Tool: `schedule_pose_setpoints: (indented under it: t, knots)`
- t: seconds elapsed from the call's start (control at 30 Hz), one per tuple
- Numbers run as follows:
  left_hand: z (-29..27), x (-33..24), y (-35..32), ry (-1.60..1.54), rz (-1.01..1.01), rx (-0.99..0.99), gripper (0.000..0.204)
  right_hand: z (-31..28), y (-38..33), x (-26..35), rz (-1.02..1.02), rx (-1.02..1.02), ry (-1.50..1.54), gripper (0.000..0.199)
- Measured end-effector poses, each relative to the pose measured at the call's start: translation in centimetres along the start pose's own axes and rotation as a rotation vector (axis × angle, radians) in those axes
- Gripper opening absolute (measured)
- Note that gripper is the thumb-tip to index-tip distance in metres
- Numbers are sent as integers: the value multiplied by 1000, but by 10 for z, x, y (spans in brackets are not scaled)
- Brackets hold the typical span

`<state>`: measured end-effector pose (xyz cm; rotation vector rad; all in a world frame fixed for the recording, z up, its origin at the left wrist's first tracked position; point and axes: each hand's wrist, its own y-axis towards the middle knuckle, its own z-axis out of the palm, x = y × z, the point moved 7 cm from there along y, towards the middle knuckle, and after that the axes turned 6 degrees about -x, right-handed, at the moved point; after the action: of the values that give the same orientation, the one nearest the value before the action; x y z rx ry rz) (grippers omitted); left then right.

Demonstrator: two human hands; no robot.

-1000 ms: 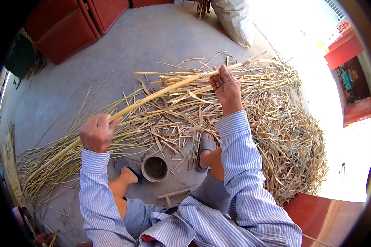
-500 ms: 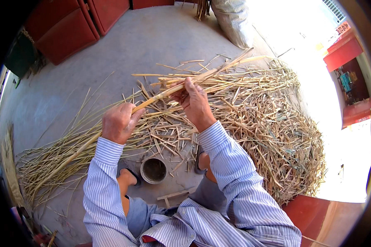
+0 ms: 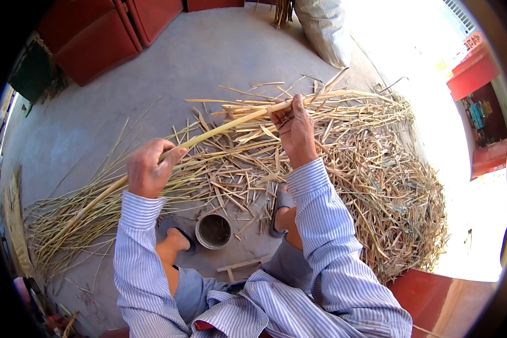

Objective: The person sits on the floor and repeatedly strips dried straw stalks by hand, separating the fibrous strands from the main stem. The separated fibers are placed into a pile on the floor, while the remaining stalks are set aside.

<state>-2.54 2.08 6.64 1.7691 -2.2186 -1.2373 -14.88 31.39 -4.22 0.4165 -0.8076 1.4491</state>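
Observation:
A long, pale yellow-green plant stalk (image 3: 222, 128) runs slantwise across the middle, its right part higher in the picture. My left hand (image 3: 151, 169) is closed round it at the left. My right hand (image 3: 296, 132) pinches it farther right between thumb and fingers. Something small and dark shows against the right palm, too indistinct to name. Beneath both hands lie stripped, dry stalks and leaf pieces (image 3: 248, 180) on the grey floor. Thinner green stalks (image 3: 67, 236) are spread in a loose bundle at the lower left.
A big heap of dry husks (image 3: 377, 197) fills the right side. Between my sandalled feet stands a round bucket (image 3: 213, 231), with a small wooden frame (image 3: 245, 265) nearer me. Red padded seats (image 3: 96, 42), a green bin (image 3: 32, 73) and a pale sack (image 3: 325, 34) stand farther back.
My right hand has slid right and upward along the stalk, and more smooth stalk shows between the hands. My left hand has shifted slightly left.

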Motion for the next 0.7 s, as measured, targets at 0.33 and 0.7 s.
schedule_pose_setpoints:
  t: [0.33,0.7]
  knots:
    - [-14,15,-15,49,-73,37,36,-54,40,42,8,-152,-18,27]
    - [-17,27,-25,82,-46,-16,44,-10,12,22,55,-21,-287,24]
